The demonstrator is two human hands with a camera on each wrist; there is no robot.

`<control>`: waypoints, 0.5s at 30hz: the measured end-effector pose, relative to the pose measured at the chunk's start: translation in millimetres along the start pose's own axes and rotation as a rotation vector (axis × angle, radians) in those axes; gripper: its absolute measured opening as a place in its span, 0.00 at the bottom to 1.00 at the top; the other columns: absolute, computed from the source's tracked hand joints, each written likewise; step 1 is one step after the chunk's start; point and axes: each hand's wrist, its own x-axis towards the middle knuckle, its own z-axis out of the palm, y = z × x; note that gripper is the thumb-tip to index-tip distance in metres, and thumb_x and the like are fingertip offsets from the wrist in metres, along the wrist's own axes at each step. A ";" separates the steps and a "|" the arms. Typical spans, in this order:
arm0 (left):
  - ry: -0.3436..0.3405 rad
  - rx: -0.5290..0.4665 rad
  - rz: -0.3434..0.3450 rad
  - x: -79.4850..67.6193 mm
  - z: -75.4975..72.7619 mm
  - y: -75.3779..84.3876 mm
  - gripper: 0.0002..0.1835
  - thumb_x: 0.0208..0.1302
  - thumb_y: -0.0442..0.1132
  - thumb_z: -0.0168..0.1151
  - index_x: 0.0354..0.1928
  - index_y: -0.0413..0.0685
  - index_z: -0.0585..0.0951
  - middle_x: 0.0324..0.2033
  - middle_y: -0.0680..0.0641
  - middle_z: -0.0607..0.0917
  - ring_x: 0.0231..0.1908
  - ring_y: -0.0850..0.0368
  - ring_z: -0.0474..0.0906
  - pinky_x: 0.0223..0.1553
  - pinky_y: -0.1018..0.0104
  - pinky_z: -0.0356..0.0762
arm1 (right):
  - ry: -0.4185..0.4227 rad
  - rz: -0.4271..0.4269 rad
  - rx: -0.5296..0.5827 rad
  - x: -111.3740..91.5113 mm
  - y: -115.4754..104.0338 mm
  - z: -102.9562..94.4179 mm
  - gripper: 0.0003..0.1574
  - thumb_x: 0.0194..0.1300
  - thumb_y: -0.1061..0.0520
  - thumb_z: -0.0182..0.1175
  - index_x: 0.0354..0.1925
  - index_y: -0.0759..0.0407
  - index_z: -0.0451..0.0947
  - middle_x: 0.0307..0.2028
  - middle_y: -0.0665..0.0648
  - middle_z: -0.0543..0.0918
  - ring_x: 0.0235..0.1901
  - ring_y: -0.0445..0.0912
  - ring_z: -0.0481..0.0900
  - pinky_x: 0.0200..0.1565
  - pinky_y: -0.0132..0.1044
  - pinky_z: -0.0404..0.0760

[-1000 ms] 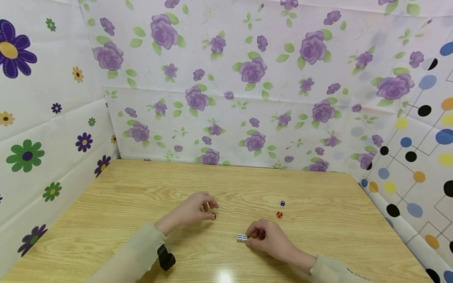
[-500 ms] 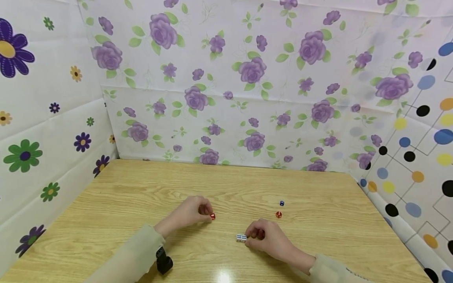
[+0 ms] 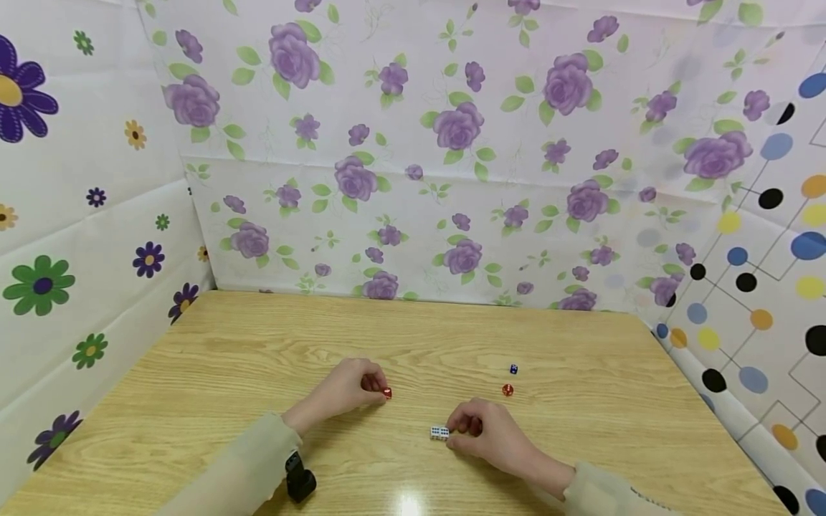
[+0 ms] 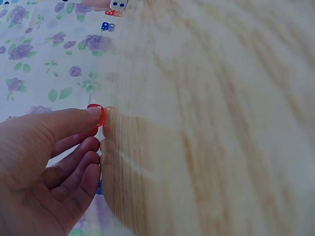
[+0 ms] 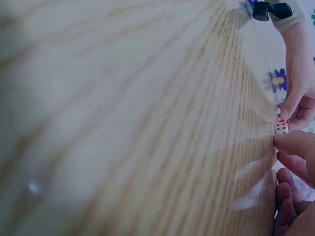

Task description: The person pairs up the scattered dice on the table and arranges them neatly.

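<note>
My left hand (image 3: 347, 387) pinches a red die (image 3: 387, 393) between thumb and fingers, close over the wooden table. In the left wrist view the thumb lies across that red die (image 4: 102, 116). A blue die (image 4: 100, 188) shows partly behind the lower fingers there. Nearer the front, my right hand (image 3: 493, 438) pinches the right end of two white dice (image 3: 439, 433) that sit side by side, faces with several pips up. The right wrist view shows a white die (image 5: 281, 128) at the right thumb tip, overlapping the left hand's red die behind it.
Behind the right hand, a red die (image 3: 508, 390) and a blue die (image 3: 513, 369) lie apart on the wooden table (image 3: 310, 330). A black wrist camera (image 3: 300, 481) sits on the left sleeve. Patterned cloth walls (image 3: 413, 215) border the table's back and sides.
The left thumb and fingers have come together on the red die from a more spread pose, and the hand has shifted slightly. My right hand and the white dice stay in place.
</note>
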 end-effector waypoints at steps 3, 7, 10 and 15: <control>-0.001 0.002 -0.015 -0.5 0.0 0.8 0.05 0.58 0.38 0.72 0.33 0.51 0.84 0.29 0.55 0.83 0.29 0.67 0.76 0.33 0.73 0.76 | 0.001 0.003 -0.003 0.2 -0.5 -0.1 0.07 0.58 0.51 0.72 0.34 0.49 0.84 0.31 0.50 0.79 0.28 0.36 0.69 0.30 0.28 0.70; -0.001 0.004 -0.016 -0.2 0.4 0.7 0.04 0.58 0.38 0.72 0.33 0.51 0.84 0.29 0.55 0.83 0.29 0.67 0.76 0.33 0.73 0.75 | 0.002 0.005 -0.007 0.2 -0.6 -0.1 0.07 0.58 0.51 0.72 0.34 0.49 0.84 0.31 0.49 0.78 0.28 0.36 0.69 0.30 0.28 0.70; -0.001 -0.004 -0.014 0.1 0.7 0.1 0.04 0.58 0.38 0.72 0.33 0.51 0.84 0.29 0.55 0.83 0.29 0.67 0.75 0.33 0.74 0.75 | 0.000 0.005 -0.007 0.1 -0.5 0.0 0.06 0.59 0.51 0.72 0.34 0.48 0.84 0.31 0.49 0.78 0.27 0.36 0.69 0.30 0.28 0.70; -0.001 -0.021 -0.017 0.6 0.6 0.3 0.04 0.58 0.38 0.72 0.33 0.50 0.85 0.29 0.54 0.83 0.28 0.68 0.75 0.32 0.74 0.74 | 0.000 0.005 -0.005 0.0 -0.5 -0.1 0.06 0.59 0.51 0.71 0.34 0.48 0.84 0.31 0.49 0.78 0.27 0.36 0.69 0.30 0.28 0.70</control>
